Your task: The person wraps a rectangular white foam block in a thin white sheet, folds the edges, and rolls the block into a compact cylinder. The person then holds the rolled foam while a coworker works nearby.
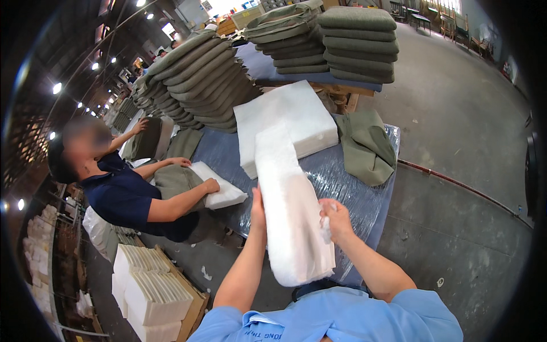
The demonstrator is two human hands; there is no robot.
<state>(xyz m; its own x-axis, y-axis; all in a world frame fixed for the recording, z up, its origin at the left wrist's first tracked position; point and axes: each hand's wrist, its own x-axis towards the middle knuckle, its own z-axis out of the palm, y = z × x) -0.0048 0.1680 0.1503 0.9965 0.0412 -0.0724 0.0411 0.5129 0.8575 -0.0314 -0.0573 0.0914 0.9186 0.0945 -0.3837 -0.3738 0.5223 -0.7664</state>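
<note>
1. Two hands, seen in the head view, stand apart with one long white padding piece (285,216) between them, above the near side of the plastic-wrapped worktop (356,199).
2. Left hand (258,214) lies along the piece's left long edge, fingers straight and pointing away from the body; whether it grips, I cannot tell.
3. Right hand (337,219) is at the right long edge, fingers curled around a white tuft (326,223); whether the tuft is joined to the piece is unclear.
4. The piece's long axis runs away from the light blue shirt (342,313), the far end leaning slightly left. The hands flank it crosswise, neither plainly nearer.
5. Its rounded near end is at the worktop's near edge, close to the shirt; its far end overlaps the white stack (319,114) in view, contact uncertain.
6. Grey-green cloth (367,148) lies right of that stack, along the worktop's right edge near the far corner. Over the left edge, a co-worker (125,194) holds another white pad (219,188).
</note>
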